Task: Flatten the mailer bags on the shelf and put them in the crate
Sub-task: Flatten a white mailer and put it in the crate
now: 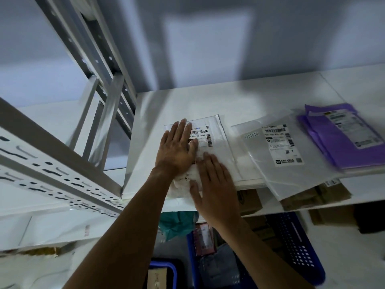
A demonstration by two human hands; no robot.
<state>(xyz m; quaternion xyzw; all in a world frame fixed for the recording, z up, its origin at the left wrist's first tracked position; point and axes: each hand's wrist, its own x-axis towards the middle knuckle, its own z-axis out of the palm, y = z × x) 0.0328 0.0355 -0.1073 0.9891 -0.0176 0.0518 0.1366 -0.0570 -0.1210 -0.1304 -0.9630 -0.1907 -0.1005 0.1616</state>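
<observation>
A white mailer bag [220, 147] with a barcode label lies flat on the white shelf [187, 101], its near end hanging over the front edge. My left hand [177, 149] presses on it with straight, spread fingers, over the label. My right hand [214, 184] lies flat on the bag's near end, just right of the left hand. To the right lie a clear mailer bag [277, 161] with a white label and a purple mailer bag [341, 140]. Below the shelf stands a blue perforated crate [291, 240] with several packets inside.
A grey slotted metal shelf frame [62, 176] rises on the left. Brown cardboard boxes [312, 197] sit on the lower shelf under the bags. A teal bag [177, 224] lies below the shelf edge. The wall stands close behind the shelf.
</observation>
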